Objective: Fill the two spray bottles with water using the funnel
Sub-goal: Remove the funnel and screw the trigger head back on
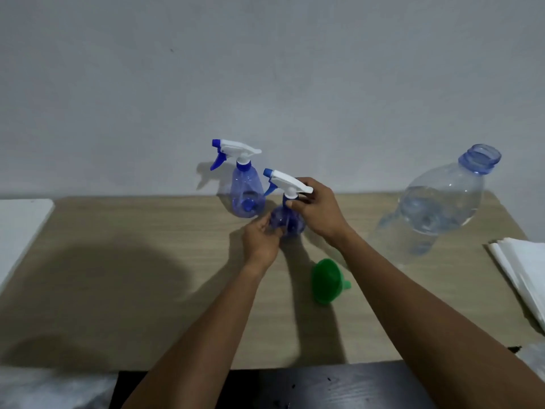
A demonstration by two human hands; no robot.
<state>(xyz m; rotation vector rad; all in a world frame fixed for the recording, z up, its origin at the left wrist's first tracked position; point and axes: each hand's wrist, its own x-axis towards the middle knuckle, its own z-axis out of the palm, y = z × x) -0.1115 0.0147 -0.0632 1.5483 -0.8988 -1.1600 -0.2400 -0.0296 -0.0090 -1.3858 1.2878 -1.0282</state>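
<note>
Steadies a small translucent blue plastic spray bottle [287, 224], upright mid-way along a pale wood-grain tabletop [147, 261]. Left hand [261, 242]: grip curled round the rounded body. Right hand [317, 211]: grip pinched on the blue collar under the white trigger head, seemingly to unscrew it.

Risks toppling the neighbouring bottle with a hard twist. Risks sweeping the funnel away with the right forearm. Risks a spill from the uncapped water bottle on a careless reach.

Held bottle: apparently empty. Close behind it: a second matching blue plastic spray bottle [247, 191], trigger head on, apparently empty too. Beside the right forearm: a green plastic funnel [326, 280], on its side, unused. Far right: a large clear plastic water bottle [439, 208], neck open, partly full of water.
</note>
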